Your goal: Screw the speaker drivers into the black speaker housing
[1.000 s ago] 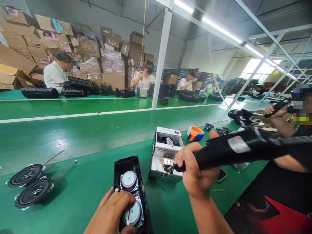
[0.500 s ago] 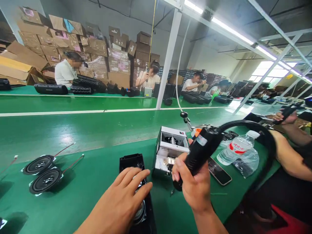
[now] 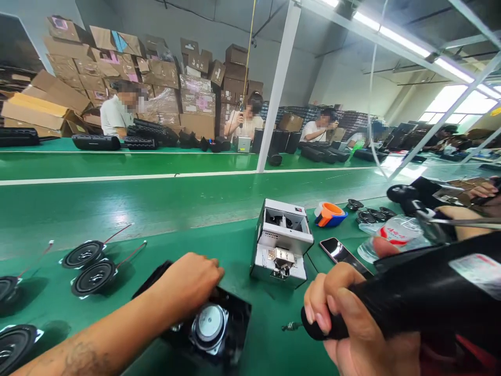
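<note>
My right hand (image 3: 352,308) is wrapped round a black electric screwdriver (image 3: 422,287), which lies nearly level with its bit (image 3: 291,327) pointing left over the bench. The bit touches nothing. My left hand (image 3: 195,279) is closed on the side of a black speaker housing (image 3: 238,321), its fingertips hidden behind the hand. A round silver-backed speaker (image 3: 210,322) sits in that housing. Beyond both hands stands a white and grey screw feeder (image 3: 287,237) with a metal pick-up part in front.
Several loose speakers (image 3: 94,277) with red leads lie at the left. An orange and blue tape roll (image 3: 331,214), a phone (image 3: 344,256), a water bottle (image 3: 395,237) and small black speakers (image 3: 376,215) lie at the right. Co-workers sit across the green bench; another's hand (image 3: 485,190) is at far right.
My left hand has closed on the speaker housing, which has turned askew. The screwdriver has come lower, nearer and to the right, tipping from upright toward level. The view has shifted slightly.
</note>
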Action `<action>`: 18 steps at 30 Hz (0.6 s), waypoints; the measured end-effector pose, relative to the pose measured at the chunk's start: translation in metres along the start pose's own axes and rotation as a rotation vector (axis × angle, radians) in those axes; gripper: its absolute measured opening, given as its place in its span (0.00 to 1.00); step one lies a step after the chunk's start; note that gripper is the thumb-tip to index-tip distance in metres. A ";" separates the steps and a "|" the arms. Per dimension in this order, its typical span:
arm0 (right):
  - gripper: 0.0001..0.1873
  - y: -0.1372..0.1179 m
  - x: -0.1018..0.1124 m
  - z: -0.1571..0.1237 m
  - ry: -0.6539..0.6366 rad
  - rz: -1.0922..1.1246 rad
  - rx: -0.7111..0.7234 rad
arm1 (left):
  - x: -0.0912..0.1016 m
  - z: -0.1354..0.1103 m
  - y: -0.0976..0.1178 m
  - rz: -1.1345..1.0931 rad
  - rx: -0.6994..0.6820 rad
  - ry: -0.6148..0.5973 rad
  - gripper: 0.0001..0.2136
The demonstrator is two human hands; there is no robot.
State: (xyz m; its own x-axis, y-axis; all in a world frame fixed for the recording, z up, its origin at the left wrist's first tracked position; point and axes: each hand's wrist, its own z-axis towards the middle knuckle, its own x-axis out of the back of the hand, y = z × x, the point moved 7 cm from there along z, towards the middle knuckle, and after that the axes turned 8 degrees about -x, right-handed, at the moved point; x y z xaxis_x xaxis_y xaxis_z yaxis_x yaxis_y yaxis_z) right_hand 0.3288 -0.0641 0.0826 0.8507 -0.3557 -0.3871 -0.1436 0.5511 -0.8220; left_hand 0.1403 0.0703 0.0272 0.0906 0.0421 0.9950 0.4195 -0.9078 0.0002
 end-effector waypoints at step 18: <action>0.27 0.075 -0.068 0.007 -0.206 0.053 0.061 | -0.139 -0.078 -0.004 -1.115 0.509 0.442 0.34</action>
State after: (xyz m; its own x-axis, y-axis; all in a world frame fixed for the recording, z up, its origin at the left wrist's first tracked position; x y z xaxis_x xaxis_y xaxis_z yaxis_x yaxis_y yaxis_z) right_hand 0.2638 0.0061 0.0500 0.9289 -0.1668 -0.3306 -0.1653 0.6122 -0.7732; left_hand 0.0552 0.0355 -0.1034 -0.7889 0.4374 0.4317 0.3773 -0.2097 0.9020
